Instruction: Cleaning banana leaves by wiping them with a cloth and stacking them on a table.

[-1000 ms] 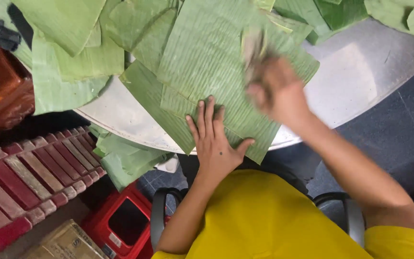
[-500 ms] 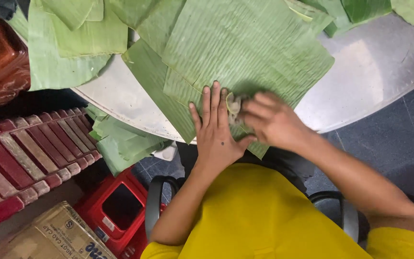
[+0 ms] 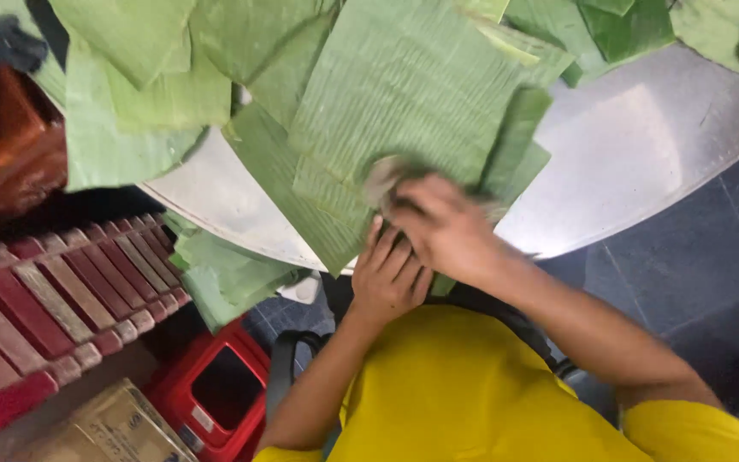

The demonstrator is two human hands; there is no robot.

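Two hands: both at the near rim of the round bare-metal table (image 3: 643, 154), over one large ribbed green banana leaf sheet (image 3: 404, 94).
Left hand (image 3: 391, 274): palm down, fingers spread flat, pressing the leaf's near edge where it hangs past the table rim; it grasps nothing.
Right hand (image 3: 442, 227): motion-blurred, lying partly across the left fingers, clenched round a small greyish wad, probably a cloth (image 3: 382, 175), which touches the leaf face.
Leaf position: the sheet lies tilted on the table, its near corner past the rim toward the person's yellow shirt (image 3: 472, 393).
Edges: the table's curved rim runs from lower left up to the right; bare metal shows only to the right of the leaf and in a narrow strip on its left.
Open room: the bare metal on the right and the dark tiled floor (image 3: 694, 274) beyond the rim are free; left and far sides are crowded with overlapping cut green leaf pieces (image 3: 130, 111).
Below rim, left: more leaf pieces hang down beside a red slatted rack (image 3: 53, 299), a red plastic bin (image 3: 215, 389) and a cardboard box (image 3: 113, 428).
Hidden: the leaf stack's far part is cut off by the top edge; a brown basket (image 3: 10, 154) is cut off at left.
Hard to read: the wad's material and the right fingers' exact grip are blurred.
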